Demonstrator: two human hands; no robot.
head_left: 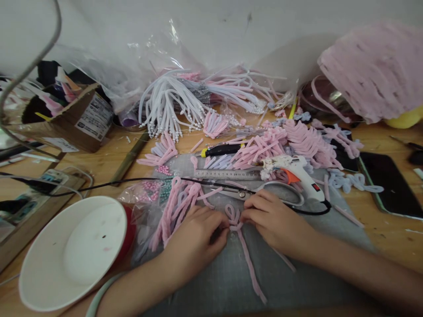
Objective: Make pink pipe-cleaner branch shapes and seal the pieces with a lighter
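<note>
A pink pipe cleaner (246, 255) bent into small loops at its top lies between my hands, its long tail trailing down over the grey mat. My left hand (201, 237) pinches it from the left side, thumb and fingertips together. From the right, the fingertips of my right hand (277, 220) close on the looped part. Just left of my left hand is a bundle of twisted pink pipe cleaners (172, 211). Behind my right hand lie the scissors (242, 194), and a white glue gun (306, 176) rests past them.
A steel ruler (228, 174) and a black-handled cutter (221, 150) lie behind the scissors, near piles of cut pink pieces (261, 147). A white bowl (39, 264) stands at left, below a cardboard box (59, 127). At right is a phone (393, 182). A black cable (122, 181) crosses the table.
</note>
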